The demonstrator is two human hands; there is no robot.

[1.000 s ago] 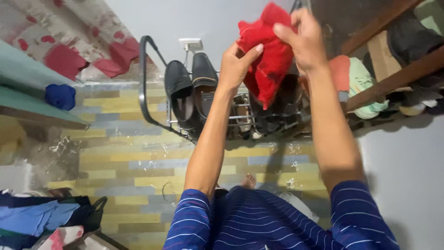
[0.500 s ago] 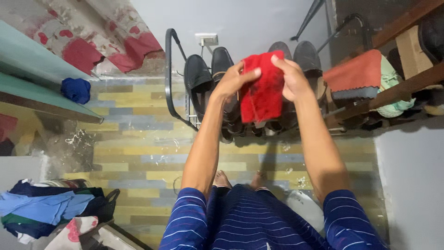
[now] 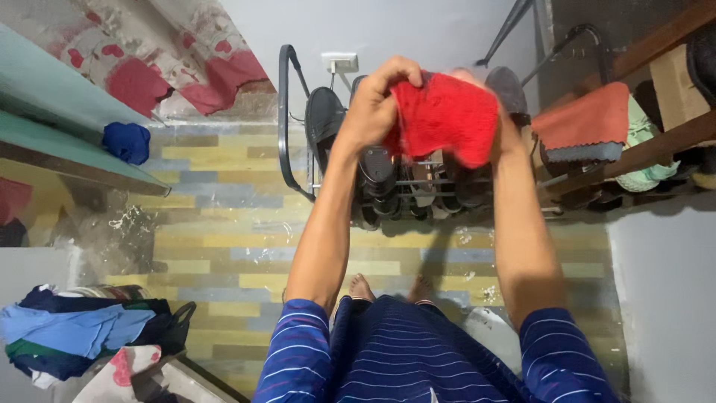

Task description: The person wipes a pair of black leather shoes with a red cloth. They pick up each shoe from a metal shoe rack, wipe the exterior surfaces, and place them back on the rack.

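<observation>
A red cloth is held up at arm's length in front of the body, stretched sideways between both hands above a metal shoe rack. Its left edge is gripped by the left hand, whose fingers are curled tight over the fabric in a fist. Its right edge is taken by the right hand, which is mostly hidden behind the cloth, so the set of its fingers cannot be told, though the cloth is plainly held on that side. Behind and below the cloth, pairs of dark shoes are stood on the rack against a pale wall, where a white socket is mounted. To the right, an orange cloth is draped beside wooden shelves. The floor is laid in yellow, grey and blue planks, and bare toes are seen on it near the hem of a blue striped garment. At the left, a blue ball of fabric rests on a green ledge, and a heap of clothes lies at the lower left corner.
</observation>
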